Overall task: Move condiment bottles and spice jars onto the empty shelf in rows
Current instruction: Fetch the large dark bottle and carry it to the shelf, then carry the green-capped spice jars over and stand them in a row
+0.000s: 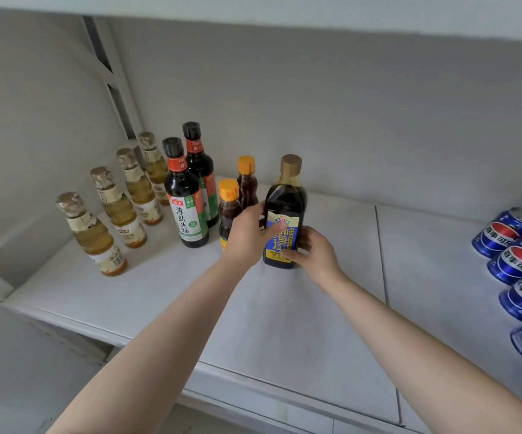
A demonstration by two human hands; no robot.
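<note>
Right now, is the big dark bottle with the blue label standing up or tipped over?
Standing up. The dark bottle has its gold cap on top and its base on the shelf.

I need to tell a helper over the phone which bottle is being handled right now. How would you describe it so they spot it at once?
On the white shelf, look right of the bottle rows, past the two small orange-capped bottles. The dark bottle stands there, gripped by the left hand and right hand. It alone has a gold cap and a blue-and-yellow label.
</note>
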